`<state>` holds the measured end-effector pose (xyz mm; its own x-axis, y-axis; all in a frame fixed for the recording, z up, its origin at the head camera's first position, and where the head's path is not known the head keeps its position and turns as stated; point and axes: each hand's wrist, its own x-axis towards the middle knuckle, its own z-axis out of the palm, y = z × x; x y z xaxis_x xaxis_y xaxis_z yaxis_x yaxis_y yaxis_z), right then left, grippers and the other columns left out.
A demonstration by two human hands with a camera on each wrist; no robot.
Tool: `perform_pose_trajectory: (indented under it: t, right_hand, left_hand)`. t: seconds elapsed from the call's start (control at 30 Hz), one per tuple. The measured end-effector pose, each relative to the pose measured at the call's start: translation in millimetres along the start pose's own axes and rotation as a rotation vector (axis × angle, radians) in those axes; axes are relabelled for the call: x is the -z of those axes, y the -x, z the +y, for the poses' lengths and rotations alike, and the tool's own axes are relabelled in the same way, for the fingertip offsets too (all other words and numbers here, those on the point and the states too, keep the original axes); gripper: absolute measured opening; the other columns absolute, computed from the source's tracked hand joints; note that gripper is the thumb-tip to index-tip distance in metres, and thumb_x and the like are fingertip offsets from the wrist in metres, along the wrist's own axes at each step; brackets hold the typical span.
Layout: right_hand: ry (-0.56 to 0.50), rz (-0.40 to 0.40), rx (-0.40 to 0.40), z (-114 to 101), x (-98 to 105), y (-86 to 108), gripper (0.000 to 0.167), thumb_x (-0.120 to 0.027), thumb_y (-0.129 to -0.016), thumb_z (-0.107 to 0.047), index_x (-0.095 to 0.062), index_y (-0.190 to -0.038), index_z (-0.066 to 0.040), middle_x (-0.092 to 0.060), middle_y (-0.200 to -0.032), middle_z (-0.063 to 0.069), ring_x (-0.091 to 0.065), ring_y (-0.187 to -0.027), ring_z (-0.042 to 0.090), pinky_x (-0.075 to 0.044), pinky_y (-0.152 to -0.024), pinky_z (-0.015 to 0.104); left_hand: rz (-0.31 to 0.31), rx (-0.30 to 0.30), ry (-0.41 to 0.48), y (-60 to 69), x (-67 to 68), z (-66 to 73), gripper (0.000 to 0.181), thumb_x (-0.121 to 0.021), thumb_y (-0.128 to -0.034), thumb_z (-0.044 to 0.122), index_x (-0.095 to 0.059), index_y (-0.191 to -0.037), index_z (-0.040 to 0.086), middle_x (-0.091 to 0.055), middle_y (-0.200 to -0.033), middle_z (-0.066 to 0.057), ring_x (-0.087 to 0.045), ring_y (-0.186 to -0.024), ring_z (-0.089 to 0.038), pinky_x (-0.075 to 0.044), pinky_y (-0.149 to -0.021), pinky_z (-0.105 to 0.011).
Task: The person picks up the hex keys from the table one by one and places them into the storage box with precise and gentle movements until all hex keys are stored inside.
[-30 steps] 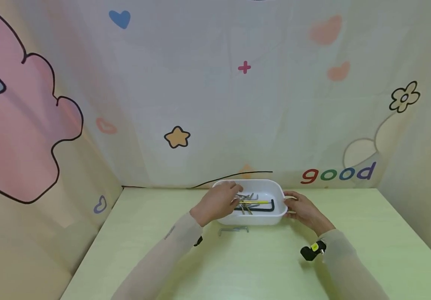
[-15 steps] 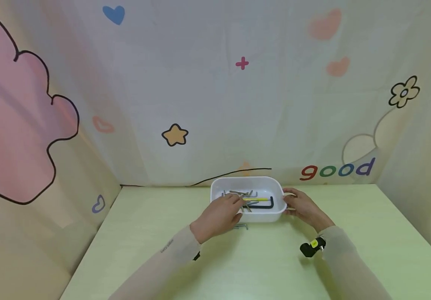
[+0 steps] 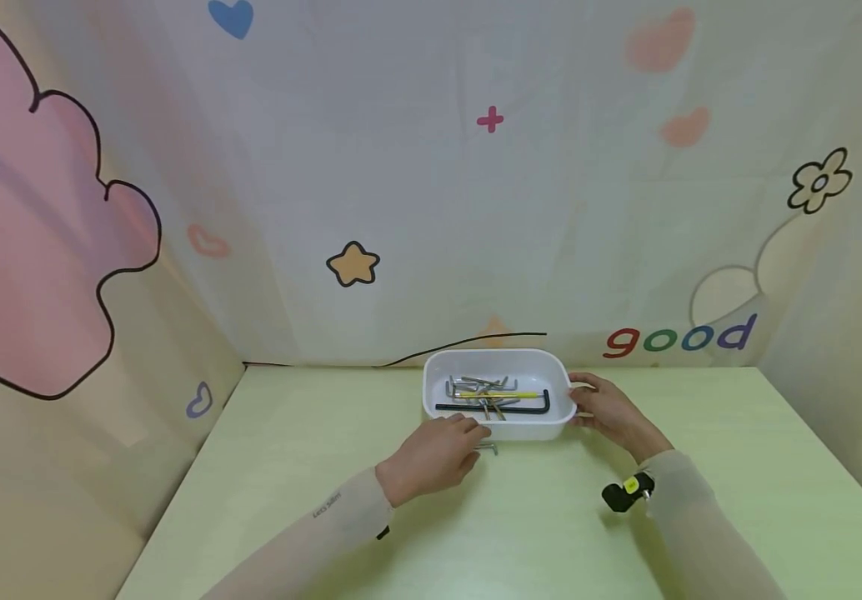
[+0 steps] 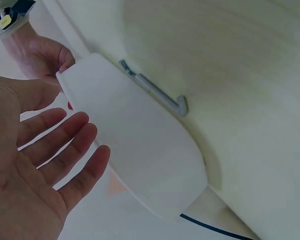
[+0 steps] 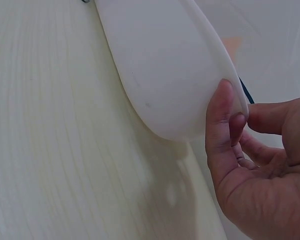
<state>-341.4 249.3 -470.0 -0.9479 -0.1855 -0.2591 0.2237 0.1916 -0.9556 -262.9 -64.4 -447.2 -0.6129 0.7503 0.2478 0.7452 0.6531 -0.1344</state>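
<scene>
A white plastic tub stands on the table, holding a black hex key, a thin yellow rod and several silvery L-shaped hex keys. My right hand pinches the tub's right end, thumb and fingers on either side of the rim in the right wrist view. Just in front of the tub's front wall is my left hand; the left wrist view shows its fingers spread, palm bare. Grey hex keys lie on the table along the tub's front, partly hidden by my left hand in the head view.
The pale green table ends at a printed cloth backdrop close behind the tub. More cloth hangs at the left and right sides. A black device with a yellow patch is on my right wrist.
My left hand has come out of the tub, drawn back toward me and down to its front edge. The hex keys inside are now uncovered. My right hand keeps its place on the rim.
</scene>
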Motion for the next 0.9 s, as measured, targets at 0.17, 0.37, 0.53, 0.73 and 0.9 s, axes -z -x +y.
perform_pose_trajectory:
  t: [0.17,0.37,0.53,0.73,0.9]
  right_hand:
    - [-0.005,0.002,-0.012,0.1,-0.8,0.2,0.050,-0.045,-0.104,-0.013,-0.028,-0.150,-0.003,-0.054,-0.119,0.012,-0.058,-0.092,0.018,-0.058,-0.076,0.025]
    - [-0.007,0.006,-0.015,-1.3,-1.6,1.3,0.050,-0.044,-0.104,-0.013,-0.028,-0.150,-0.004,-0.054,-0.119,0.012,-0.058,-0.091,0.018,-0.058,-0.076,0.025]
    - [-0.011,0.005,-0.020,-2.2,-2.1,1.8,0.050,-0.044,-0.104,-0.013,-0.028,-0.150,-0.004,-0.054,-0.120,0.011,-0.058,-0.092,0.017,-0.058,-0.077,0.026]
    - [-0.012,0.006,-0.027,-1.1,-0.9,1.6,0.051,-0.043,-0.104,-0.014,-0.027,-0.152,-0.005,-0.053,-0.120,0.011,-0.058,-0.092,0.017,-0.058,-0.078,0.026]
    - [-0.002,0.004,-0.014,1.7,0.5,-0.1,0.051,-0.043,-0.104,-0.014,-0.026,-0.152,-0.005,-0.054,-0.121,0.012,-0.058,-0.093,0.018,-0.058,-0.078,0.026]
  left_hand:
    - [-0.062,0.017,0.022,2.4,-8.5,1.9,0.032,-0.064,-0.0932,0.024,-0.062,-0.125,0.017,-0.069,-0.113,0.004,-0.066,-0.100,-0.012,-0.057,-0.081,-0.026]
    - [-0.063,0.025,0.010,2.9,-22.1,0.4,0.032,-0.065,-0.0928,0.025,-0.063,-0.124,0.018,-0.068,-0.112,0.004,-0.066,-0.100,-0.011,-0.057,-0.083,-0.026]
    - [-0.082,0.022,-0.010,3.9,-31.8,-1.1,0.032,-0.065,-0.0930,0.026,-0.064,-0.124,0.018,-0.068,-0.110,0.005,-0.065,-0.097,-0.010,-0.056,-0.076,-0.024]
    - [-0.091,0.029,-0.002,5.0,-40.4,-2.9,0.028,-0.063,-0.0943,0.024,-0.064,-0.121,0.018,-0.068,-0.110,0.004,-0.065,-0.095,-0.010,-0.056,-0.072,-0.025]
    - [-0.095,0.025,0.002,4.0,-44.6,-4.6,0.028,-0.064,-0.0942,0.023,-0.063,-0.122,0.018,-0.067,-0.109,0.004,-0.065,-0.094,-0.011,-0.056,-0.074,-0.026]
